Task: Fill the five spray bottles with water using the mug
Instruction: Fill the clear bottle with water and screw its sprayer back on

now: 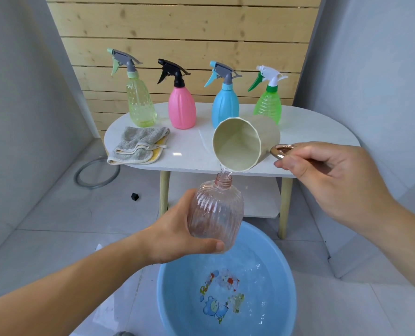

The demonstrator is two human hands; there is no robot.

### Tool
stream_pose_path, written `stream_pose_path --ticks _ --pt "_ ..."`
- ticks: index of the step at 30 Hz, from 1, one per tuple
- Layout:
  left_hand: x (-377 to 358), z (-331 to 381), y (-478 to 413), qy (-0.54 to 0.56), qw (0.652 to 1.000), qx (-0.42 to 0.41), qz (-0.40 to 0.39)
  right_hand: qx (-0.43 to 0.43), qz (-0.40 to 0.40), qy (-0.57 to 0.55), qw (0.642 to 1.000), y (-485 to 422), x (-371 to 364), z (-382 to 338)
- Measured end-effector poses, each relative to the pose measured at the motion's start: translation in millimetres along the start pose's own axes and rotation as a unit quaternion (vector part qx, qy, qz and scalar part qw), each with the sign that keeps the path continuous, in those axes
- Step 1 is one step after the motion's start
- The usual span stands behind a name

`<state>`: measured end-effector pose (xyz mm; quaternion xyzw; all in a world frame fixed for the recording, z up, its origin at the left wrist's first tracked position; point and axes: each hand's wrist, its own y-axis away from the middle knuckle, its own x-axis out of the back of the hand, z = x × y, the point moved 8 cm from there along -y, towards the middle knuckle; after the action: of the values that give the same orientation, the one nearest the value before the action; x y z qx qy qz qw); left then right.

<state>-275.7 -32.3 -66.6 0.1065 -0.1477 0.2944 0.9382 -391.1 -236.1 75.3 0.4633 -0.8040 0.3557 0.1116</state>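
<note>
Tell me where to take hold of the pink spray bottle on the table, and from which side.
Grip the pink spray bottle at its tapered shoulder, just under the black sprayer head, coming from the front, over the table near edge. It stands upright between the yellow-green bottle and blue bottle, plank wall behind, so the front looks freest.

The uncapped bottle (pixel 216 212) is clear pale pink with vertical ribs. The mug (pixel 236 144) is cream, its handle (pixel 282 151) coppery. On the white table (pixel 189 144): a dimpled yellow-green spray bottle (pixel 141 103), a pink spray bottle (pixel 182 107) with a black trigger, a sky-blue spray bottle (pixel 224 110) and a ringed bright-green spray bottle (pixel 268 105). The towel (pixel 138 144) is grey, edged yellow. The basin (pixel 175 294) is blue with cartoon prints.
</note>
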Motion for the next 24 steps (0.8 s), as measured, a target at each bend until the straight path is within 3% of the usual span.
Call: stream_pose_path --ticks 24 --pt "-1.8 -0.4 0.1 -0.002 1.0 -0.006 -0.005 0.163 0.042 0.092 0.981 3.4 3.2 -17.3"
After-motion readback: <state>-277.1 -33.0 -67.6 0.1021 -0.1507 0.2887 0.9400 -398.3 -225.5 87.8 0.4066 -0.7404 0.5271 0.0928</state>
